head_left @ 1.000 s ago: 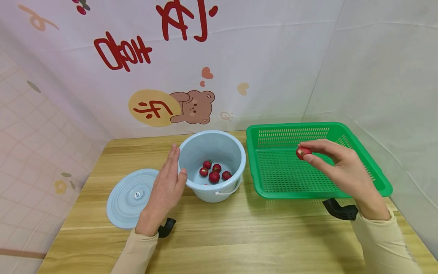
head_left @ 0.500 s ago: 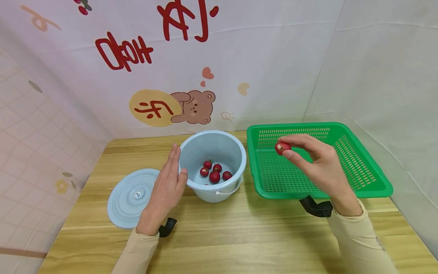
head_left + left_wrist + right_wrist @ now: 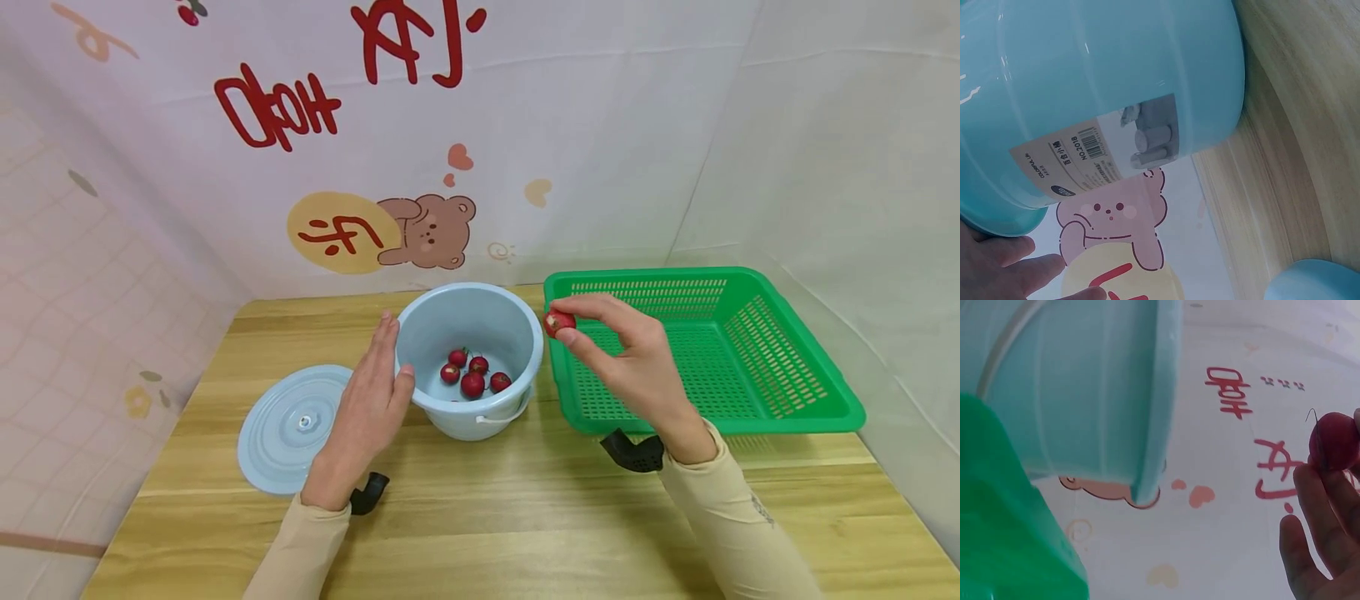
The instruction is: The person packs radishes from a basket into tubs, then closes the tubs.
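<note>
In my right hand (image 3: 637,358), thumb and fingertips pinch a round red radish (image 3: 559,322) just past the bucket's right rim, over the basket's left edge. The right wrist view shows the radish (image 3: 1334,441) with its thin root pointing up. A pale blue bucket (image 3: 468,425) with a white handle stands on the table, several radishes (image 3: 472,384) on its floor. Against the bucket's left side my left hand (image 3: 367,400) lies with straight fingers, holding nothing. From the left wrist, the bucket's labelled wall (image 3: 1104,69) fills much of the view, and the fingers (image 3: 1013,269) appear at its rim.
A green slotted basket (image 3: 825,358) stands right of the bucket. The blue bucket lid (image 3: 270,433) lies flat on the wooden table (image 3: 510,525) at the left, partly behind my left hand. A printed white cloth (image 3: 600,125) hangs behind the table.
My right hand has carried the radish leftward from above the middle of the basket to beside the bucket's rim. The left hand stays at the bucket.
</note>
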`<state>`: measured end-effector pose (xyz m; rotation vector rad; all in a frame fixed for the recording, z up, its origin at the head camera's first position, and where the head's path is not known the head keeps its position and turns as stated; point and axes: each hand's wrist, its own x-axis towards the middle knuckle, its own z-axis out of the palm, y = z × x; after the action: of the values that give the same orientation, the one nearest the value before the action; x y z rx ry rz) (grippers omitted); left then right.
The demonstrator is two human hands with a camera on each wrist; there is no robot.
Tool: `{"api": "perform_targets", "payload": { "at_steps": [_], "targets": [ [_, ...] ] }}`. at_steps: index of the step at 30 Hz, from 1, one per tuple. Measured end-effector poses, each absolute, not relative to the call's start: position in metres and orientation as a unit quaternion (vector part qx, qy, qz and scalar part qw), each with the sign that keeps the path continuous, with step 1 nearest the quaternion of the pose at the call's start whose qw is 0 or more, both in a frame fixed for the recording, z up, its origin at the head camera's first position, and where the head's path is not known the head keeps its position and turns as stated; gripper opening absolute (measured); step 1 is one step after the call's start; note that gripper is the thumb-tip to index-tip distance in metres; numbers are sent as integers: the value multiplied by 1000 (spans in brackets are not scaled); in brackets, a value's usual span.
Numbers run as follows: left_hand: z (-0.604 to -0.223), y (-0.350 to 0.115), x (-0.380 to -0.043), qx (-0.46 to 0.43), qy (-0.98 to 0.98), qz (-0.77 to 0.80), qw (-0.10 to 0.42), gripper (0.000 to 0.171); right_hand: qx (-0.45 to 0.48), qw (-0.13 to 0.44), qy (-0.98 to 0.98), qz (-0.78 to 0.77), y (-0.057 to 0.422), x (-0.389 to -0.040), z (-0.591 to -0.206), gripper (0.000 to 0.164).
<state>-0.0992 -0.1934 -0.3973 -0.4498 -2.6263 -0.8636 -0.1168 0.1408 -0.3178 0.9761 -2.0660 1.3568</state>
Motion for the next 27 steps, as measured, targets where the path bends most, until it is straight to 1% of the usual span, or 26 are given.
{"api": "perform_targets", "payload": {
  "at_steps": [5,6,8,11,16,23,27],
  "targets": [
    [-396,-192,-100,-159,-924,-306,167,65,384,232,-753,482,124,-122,-327,43],
    [-396,-192,-100,-159,-924,-306,166,65,389,229,-753,478,121,-123,-329,38],
    [-395,-192,-100,-159,-924,-306,165,65,395,228,-756,470,116,-125,-334,35],
    [-396,-192,-100,-158,-924,-306,164,65,397,225,-763,457,110,-127,-342,32],
    [-396,-192,-100,-158,-924,-308,165,65,387,221,-790,420,103,-128,-351,35],
    [-396,-193,-100,-162,-922,-310,165,65,376,225,-818,374,98,-131,-356,30],
    [-396,-194,-101,-162,-922,-310,168,65,370,215,-830,358,97,-132,-357,30]
  ]
}}
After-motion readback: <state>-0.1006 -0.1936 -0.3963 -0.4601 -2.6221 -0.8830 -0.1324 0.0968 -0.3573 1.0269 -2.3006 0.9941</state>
